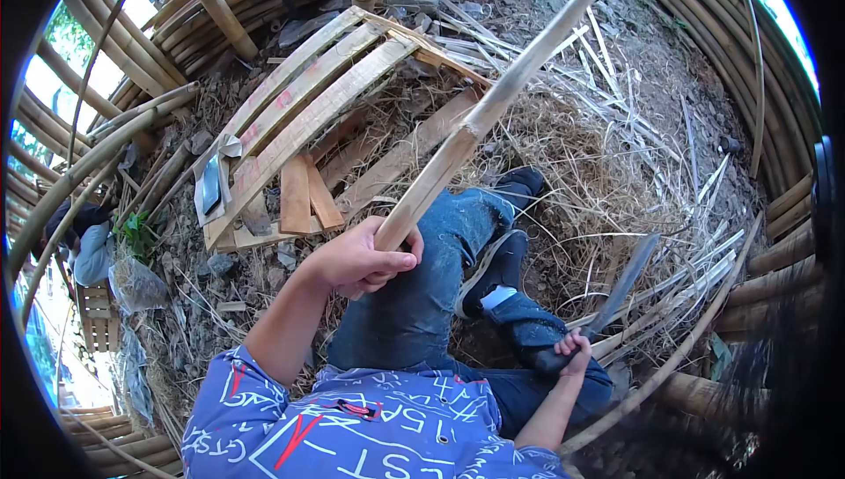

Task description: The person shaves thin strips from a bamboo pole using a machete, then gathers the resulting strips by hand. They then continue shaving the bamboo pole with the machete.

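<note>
My left hand (374,259) is closed around the lower end of a long split bamboo strip (449,158). The strip slants up and away to the right, past the top of the view. Lower right, my right hand (572,354) grips the dark handle of a machete (623,283). Its blade points up and to the right, apart from the bamboo strip. The machete hand is beside my bent leg in blue jeans (396,320).
A wooden pallet (308,100) lies ahead to the left, with a phone-like dark object (211,184) on its corner. Bamboo shavings (572,180) cover the ground. Stacked bamboo poles (739,65) surround the spot. Another person's leg (91,254) shows at the far left.
</note>
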`<state>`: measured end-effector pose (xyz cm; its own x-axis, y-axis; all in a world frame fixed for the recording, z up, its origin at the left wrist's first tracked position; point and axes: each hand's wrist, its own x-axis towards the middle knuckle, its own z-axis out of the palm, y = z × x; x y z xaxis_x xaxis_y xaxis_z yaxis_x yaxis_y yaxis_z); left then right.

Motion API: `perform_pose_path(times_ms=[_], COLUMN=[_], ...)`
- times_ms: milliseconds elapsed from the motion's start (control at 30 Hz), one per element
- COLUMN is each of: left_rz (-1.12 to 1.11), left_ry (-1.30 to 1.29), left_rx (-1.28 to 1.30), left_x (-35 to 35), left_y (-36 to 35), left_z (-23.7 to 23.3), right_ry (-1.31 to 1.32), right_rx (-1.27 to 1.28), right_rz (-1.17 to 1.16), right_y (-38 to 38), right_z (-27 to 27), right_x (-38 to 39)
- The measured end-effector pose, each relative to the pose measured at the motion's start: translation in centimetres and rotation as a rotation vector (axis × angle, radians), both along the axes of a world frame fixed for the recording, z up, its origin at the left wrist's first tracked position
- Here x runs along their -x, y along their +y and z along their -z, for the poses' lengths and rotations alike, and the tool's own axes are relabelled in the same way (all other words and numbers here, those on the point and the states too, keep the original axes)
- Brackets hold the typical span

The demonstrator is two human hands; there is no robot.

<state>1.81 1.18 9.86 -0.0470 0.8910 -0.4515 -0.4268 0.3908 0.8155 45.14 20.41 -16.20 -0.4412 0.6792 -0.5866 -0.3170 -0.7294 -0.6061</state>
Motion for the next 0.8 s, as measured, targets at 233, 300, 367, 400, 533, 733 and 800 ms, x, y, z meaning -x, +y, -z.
perform_pose_path(times_ms=[233,300,367,400,533,733,800], left_rz=[-0.073,-0.079,-0.104,-0.079,-0.026,0.037,0.017], left_ry=[-0.026,-0.005,0.015,0.054,0.131,0.131,0.107], left_rx=[0.028,0.05,0.082,0.084,0.08,0.063,0.045], left_x=[0.1,0.1,-0.2,-0.4,0.1,0.4,0.5], left_y=[0.3,0.8,0.8,0.9,0.8,0.3,0.1], left_z=[0.1,-0.5,-0.7,-0.9,-1.1,-0.4,0.0], right_ry=[0.283,0.256,0.127,0.14,0.268,0.293,0.381], right_rx=[-0.044,-0.086,-0.123,-0.16,-0.265,-0.302,-0.215], right_rz=[-0.043,-0.107,-0.11,-0.149,-0.236,-0.341,-0.414], right_y=[4.3,6.7,8.9,9.5,8.0,-0.3,-3.2], right_z=[1.6,1.4,-0.3,-1.1,-6.0,-10.5,-11.8], right_x=[0.5,0.9,2.5,3.6,10.3,17.1,17.9])
